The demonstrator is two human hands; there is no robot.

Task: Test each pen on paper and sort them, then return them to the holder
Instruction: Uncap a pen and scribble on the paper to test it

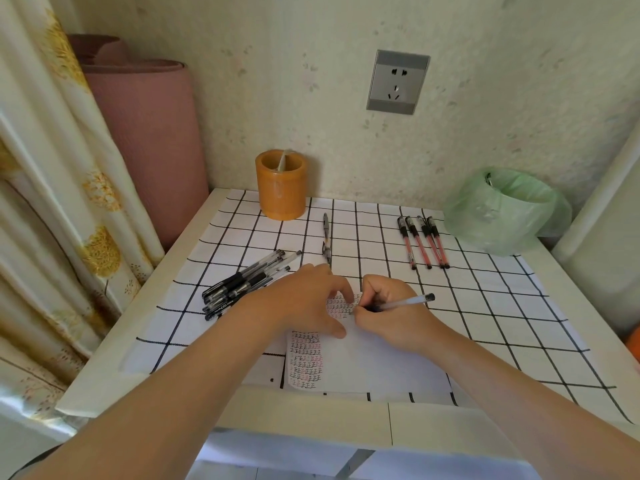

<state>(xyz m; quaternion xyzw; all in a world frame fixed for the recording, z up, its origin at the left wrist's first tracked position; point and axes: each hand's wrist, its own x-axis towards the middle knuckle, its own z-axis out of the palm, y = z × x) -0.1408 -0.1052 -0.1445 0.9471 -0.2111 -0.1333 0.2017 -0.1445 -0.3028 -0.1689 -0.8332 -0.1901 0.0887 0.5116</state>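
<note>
Four red-barrelled gel pens (423, 242) with black grips lie side by side at the back right of the checked tablecloth (485, 306), tips toward the person. The sheet of paper (363, 362) at the front edge carries rows of the character 正, repeated in black and red ink down its left side and again near its top. A heap of black gel pens (242, 284) lies to the left of the paper; one barrel bears white print too small to read. One dark pen (326, 237) lies alone between the two groups.

The right hand (394, 313) grips a clear-barrelled pen (405, 301) with a black end, its tip on the paper among the upper rows. The left hand (304, 299) rests on the paper, thumb spread, grasping nothing. The orange cylindrical holder (282, 188) stands at the back against the wall, one pale stick-like item leaning inside it.
</note>
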